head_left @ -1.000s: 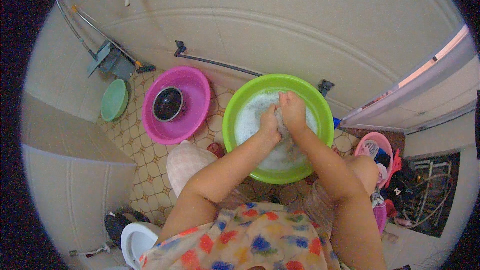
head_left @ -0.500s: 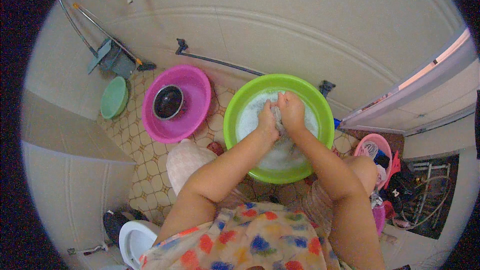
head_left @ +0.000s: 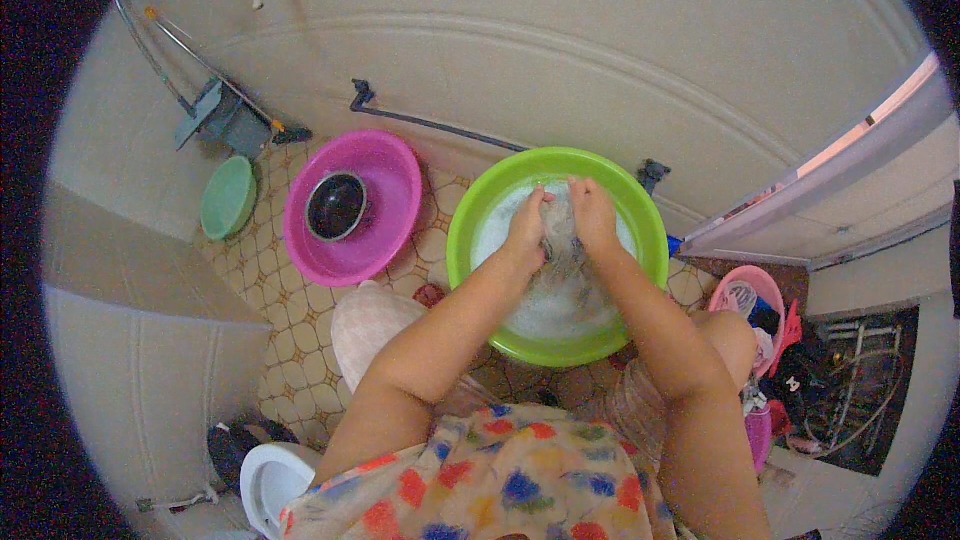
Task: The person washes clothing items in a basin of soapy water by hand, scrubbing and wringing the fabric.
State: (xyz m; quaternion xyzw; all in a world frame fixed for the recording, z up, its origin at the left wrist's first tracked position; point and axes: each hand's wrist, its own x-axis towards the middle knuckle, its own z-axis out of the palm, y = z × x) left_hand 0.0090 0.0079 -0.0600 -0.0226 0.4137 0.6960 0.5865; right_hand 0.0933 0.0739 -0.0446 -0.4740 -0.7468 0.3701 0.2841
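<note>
A lime-green basin (head_left: 462, 270) of white suds stands on the floor in front of me. Over the foam, a wet, see-through greyish cloth (head_left: 563, 240) is spread between my hands and trails down into the soapy water. My left hand (head_left: 526, 225) is closed on its left edge, thumb uppermost. On the opposite edge my right hand (head_left: 594, 215) grips the cloth, its fingertips partly hidden in the folds. What kind of garment it is, if any, cannot be made out.
Left of the green basin sits a pink basin (head_left: 395, 215) with a dark round bowl (head_left: 336, 206) inside. A small green basin (head_left: 229, 198), a dustpan (head_left: 235, 125) and a broom are farther left. Laundry fills a pink tub (head_left: 722, 285) at right. A toilet (head_left: 262, 465) is near-left; a pipe (head_left: 440, 124) runs along the wall.
My hands, close together before, have moved apart. The cloth, bunched between them earlier, now hangs spread out toward the near side of the basin.
</note>
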